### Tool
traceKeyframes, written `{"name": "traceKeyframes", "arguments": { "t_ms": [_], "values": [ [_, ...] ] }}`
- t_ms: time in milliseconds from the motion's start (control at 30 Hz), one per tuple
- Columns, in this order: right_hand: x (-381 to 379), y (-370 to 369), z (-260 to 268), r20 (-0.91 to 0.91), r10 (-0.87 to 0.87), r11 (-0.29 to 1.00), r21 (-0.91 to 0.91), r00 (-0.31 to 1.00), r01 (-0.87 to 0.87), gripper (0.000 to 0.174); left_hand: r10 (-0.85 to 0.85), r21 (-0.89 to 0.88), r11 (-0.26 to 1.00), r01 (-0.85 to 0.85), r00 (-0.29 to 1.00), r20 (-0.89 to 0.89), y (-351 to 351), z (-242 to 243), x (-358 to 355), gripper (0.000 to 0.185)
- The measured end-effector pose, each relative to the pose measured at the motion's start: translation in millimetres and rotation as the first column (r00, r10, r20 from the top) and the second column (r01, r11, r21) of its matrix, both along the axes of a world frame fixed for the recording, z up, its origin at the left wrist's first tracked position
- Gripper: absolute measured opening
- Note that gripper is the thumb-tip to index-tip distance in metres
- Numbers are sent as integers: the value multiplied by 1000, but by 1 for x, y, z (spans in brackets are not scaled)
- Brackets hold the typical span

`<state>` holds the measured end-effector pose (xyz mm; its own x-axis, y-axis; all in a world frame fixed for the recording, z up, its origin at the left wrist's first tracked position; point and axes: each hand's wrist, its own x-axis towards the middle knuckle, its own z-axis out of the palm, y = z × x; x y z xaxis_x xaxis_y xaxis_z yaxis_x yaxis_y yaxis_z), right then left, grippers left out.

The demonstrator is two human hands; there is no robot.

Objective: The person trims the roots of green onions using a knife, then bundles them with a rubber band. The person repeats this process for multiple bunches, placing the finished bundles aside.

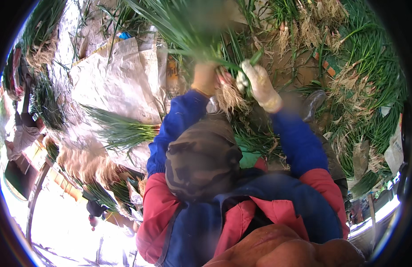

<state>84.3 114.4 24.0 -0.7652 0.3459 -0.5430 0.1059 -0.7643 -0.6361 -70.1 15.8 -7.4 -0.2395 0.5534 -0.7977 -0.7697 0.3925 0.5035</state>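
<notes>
My left hand (204, 78), in a tan-looking glove, is closed around a bunch of green onions (189, 36). The bunch's leaves spread toward the top of the view, partly blurred. Its pinkish bases and pale, stringy roots (231, 95) stick out to the right of that hand. Just beside the roots, my right hand (261, 85) wears a stained white glove. Its fingers are bent around a green onion leaf (257, 57), part of which they hide. Below my left hand, another bunch of green onions (126, 128) lies on pale sheeting beside my left sleeve.
Loose green onions (376, 73) are heaped along the right side, roots inward. Rooty bunches (306, 26) lie at the top right on brown ground. At left is a white woven sheet (116, 76). Root-on bundles (89, 160) line up at lower left, and a person's sleeve (24, 138) shows at far left.
</notes>
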Motion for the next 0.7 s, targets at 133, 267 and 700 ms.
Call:
{"name": "traceKeyframes", "arguments": {
  "t_ms": [133,267,700],
  "values": [
    [58,27,-21,408,519,801,73,751,-594,31,59,102,991,-92,956,288,-2,13,-25,19],
    [81,58,-46,849,439,-16,333,293,-943,44,33,272,950,-152,917,399,-14,1,-25,34],
    [4,63,-49,458,-146,253,874,877,-414,21,175,92,968,-234,891,418,23,13,-1,30]
  ]
}}
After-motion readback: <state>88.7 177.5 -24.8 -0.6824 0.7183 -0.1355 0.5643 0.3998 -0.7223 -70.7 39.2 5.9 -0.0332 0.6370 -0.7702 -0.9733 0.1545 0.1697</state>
